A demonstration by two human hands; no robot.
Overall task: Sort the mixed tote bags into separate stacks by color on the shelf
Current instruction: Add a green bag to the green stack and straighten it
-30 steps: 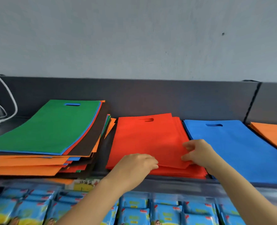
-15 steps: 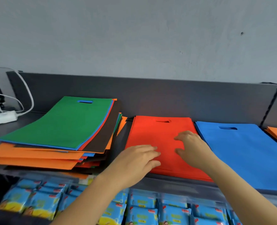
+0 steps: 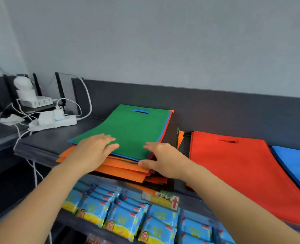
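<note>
A mixed pile of tote bags (image 3: pixel 121 169) lies on the dark shelf (image 3: pixel 45 143), with a green bag (image 3: pixel 133 131) on top and orange, blue, red and black ones under it. My left hand (image 3: pixel 93 152) rests flat on the green bag's near left corner, fingers spread. My right hand (image 3: pixel 161 159) is at the bag's near right corner, thumb at the pile's edge, fingers over the top. To the right lies the red stack (image 3: pixel 242 173), and past it the blue stack (image 3: pixel 299 162) at the frame edge.
A white power strip (image 3: pixel 57 121) with plugs, cables and a small white device (image 3: pixel 34 101) sit at the shelf's far left. Below the shelf hang rows of blue and yellow packets (image 3: pixel 128 219). A dark back panel (image 3: pixel 216 110) runs behind the stacks.
Both hands left the red stack and moved left onto the mixed pile's green top bag. The view swung left, so the orange stack at the right is out of frame.
</note>
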